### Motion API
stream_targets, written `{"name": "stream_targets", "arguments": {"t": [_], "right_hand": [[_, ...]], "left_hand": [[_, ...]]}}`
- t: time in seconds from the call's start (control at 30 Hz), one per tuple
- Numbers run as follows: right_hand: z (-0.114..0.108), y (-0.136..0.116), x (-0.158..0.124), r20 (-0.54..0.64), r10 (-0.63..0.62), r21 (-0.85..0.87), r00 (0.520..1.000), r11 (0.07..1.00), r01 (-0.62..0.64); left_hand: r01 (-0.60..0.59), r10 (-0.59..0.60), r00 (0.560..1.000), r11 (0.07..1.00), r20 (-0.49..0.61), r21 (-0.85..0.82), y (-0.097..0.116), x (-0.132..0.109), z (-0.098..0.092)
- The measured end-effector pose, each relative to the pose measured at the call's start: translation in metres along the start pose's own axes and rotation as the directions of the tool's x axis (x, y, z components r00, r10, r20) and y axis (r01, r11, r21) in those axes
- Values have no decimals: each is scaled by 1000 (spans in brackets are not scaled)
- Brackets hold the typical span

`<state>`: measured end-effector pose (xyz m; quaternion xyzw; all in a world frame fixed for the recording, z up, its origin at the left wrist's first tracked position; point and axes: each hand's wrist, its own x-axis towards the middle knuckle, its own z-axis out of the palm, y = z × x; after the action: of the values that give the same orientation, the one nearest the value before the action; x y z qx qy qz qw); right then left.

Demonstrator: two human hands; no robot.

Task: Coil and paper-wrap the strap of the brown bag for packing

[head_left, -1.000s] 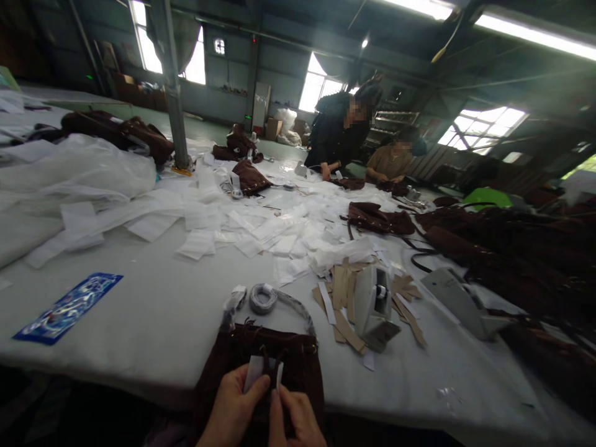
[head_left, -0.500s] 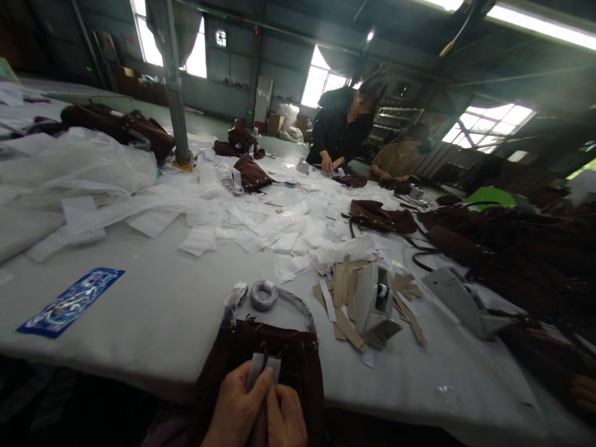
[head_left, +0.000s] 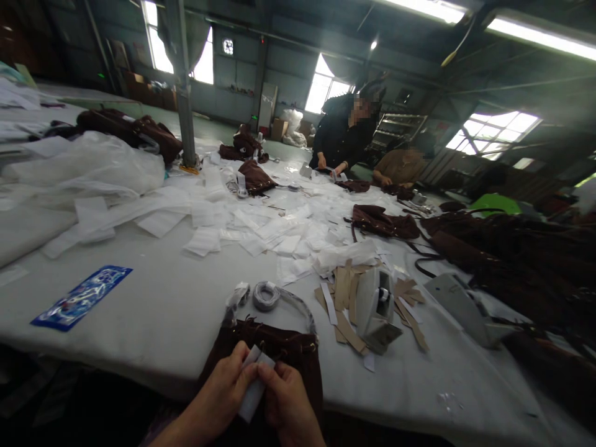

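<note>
A dark brown drawstring bag point(head_left: 305, 366) lies at the table's near edge, its mouth edged with small metal eyelets. Its handle point(head_left: 298, 301) is wrapped in clear film, and a wrapped coil point(head_left: 266, 295) rests beside it above the bag's mouth. Over the front of the bag, my left hand point(head_left: 226, 385) pinches a folded white strip point(head_left: 252, 397) between thumb and fingers. From the other side my right hand point(head_left: 291, 397) is closed on the same strip, thumb on top. The lower fingers of my right hand are partly hidden in shadow against the bag.
A tape dispenser point(head_left: 375, 307) stands right of the bag among brown card strips point(head_left: 342, 288); a second dispenser point(head_left: 459, 307) is farther right. White sheets point(head_left: 251, 226) cover mid-table. A blue packet point(head_left: 81, 298) lies left. Across the table a person point(head_left: 344, 133) handles another bag.
The white strip has tilted and more of it shows below my thumbs. My hands have turned slightly, with the left forearm further into view. The view has shifted a little.
</note>
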<state>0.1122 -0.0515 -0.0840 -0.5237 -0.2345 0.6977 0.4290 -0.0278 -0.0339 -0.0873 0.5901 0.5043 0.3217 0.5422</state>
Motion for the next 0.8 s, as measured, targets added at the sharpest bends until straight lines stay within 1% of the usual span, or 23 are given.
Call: {"name": "stream_targets", "arguments": {"t": [0.03,0.07,0.1,0.13,0.2,0.23,0.27,0.3,0.33,0.43,0.5,0.57,0.63,0.7,0.77,0.8], "right_hand": [[2,0,1,13,27,20,1000,999,-27],[4,2,3,20,46,34,999,998,-46],[5,3,5,17,50,43,999,998,-51],[5,5,8,6,34,49,999,998,-34],[5,10,13,-26,-37,46,999,998,38],[5,12,15,-38,-75,35,996,996,77],[5,14,17,-47,-106,15,993,994,107],[5,15,18,-58,-128,-17,990,992,128],[5,16,19,-69,-142,-57,987,989,138],[7,18,20,-102,-154,-160,983,978,137],[9,18,21,-121,-160,-174,980,975,138],[12,17,21,-161,-172,-161,972,976,146],[14,16,21,-207,-179,-141,962,978,152],[15,15,21,-230,-138,-104,963,988,117],[15,13,20,-210,-72,-50,975,997,63],[14,12,19,-189,-43,-23,981,999,40]], "left_hand": [[1,0,1000,999,11,-43,1,-1,-2],[16,-13,1000,993,20,-121,1,-2,-2],[57,-50,998,970,33,-235,2,-4,-1],[127,-113,992,919,59,-373,2,-7,1],[287,-264,956,734,131,-615,1,-12,9],[340,-326,932,643,156,-686,0,-15,13],[362,-366,916,586,161,-725,-2,-17,17],[351,-382,914,577,137,-738,-5,-18,20],[316,-374,923,607,89,-730,-9,-19,23],[199,-300,952,764,-65,-614,-23,-18,28],[173,-267,957,845,-118,-505,-32,-17,29],[147,-226,960,908,-163,-392,-39,-17,29],[42,-103,970,964,-220,-264,-42,-18,27],[-107,67,967,983,-245,-152,-42,-19,25],[-221,198,957,971,-212,-90,-42,-20,22],[-256,238,954,964,-183,-77,-42,-20,20]]}}
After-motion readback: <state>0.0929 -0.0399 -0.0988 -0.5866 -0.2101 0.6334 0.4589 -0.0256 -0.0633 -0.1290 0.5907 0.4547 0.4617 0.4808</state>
